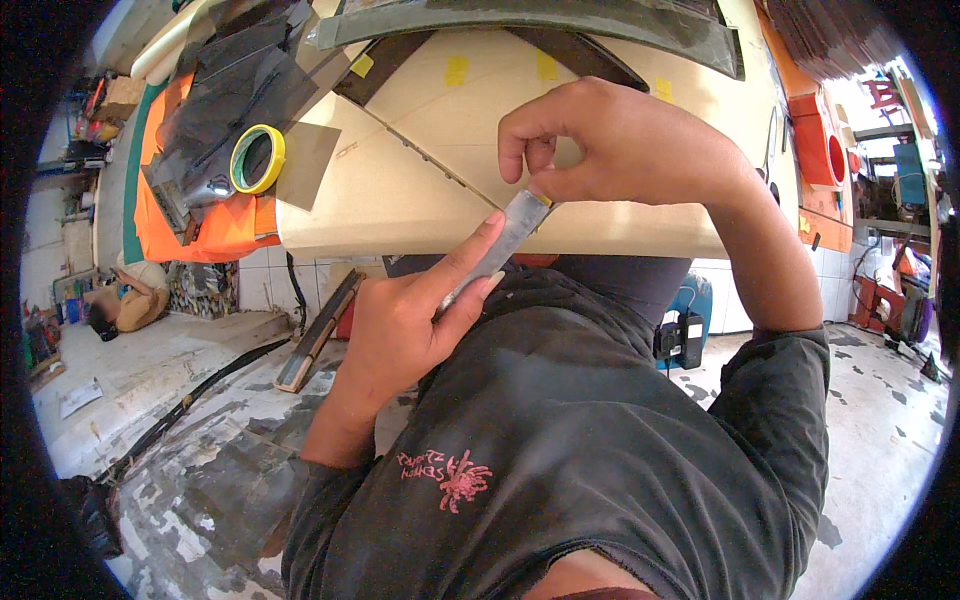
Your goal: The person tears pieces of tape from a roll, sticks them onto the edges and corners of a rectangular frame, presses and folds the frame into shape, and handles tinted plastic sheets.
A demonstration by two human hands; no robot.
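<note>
My left hand (410, 320) holds the lower end of a narrow grey strip (505, 240) between thumb and fingers. My right hand (610, 140) pinches the strip's upper end, where a small yellow piece shows, at the near edge of a tan board (400, 200). The board lies on the worktable, marked with dark seams and several yellow tape tabs (456, 70).
A roll of yellow tape (258, 158) lies on dark film sheets (230, 90) over an orange mat (200, 230) at the left. A long dark panel (560, 20) spans the back. Planks (320, 330) and a cable lie on the paint-spattered floor below.
</note>
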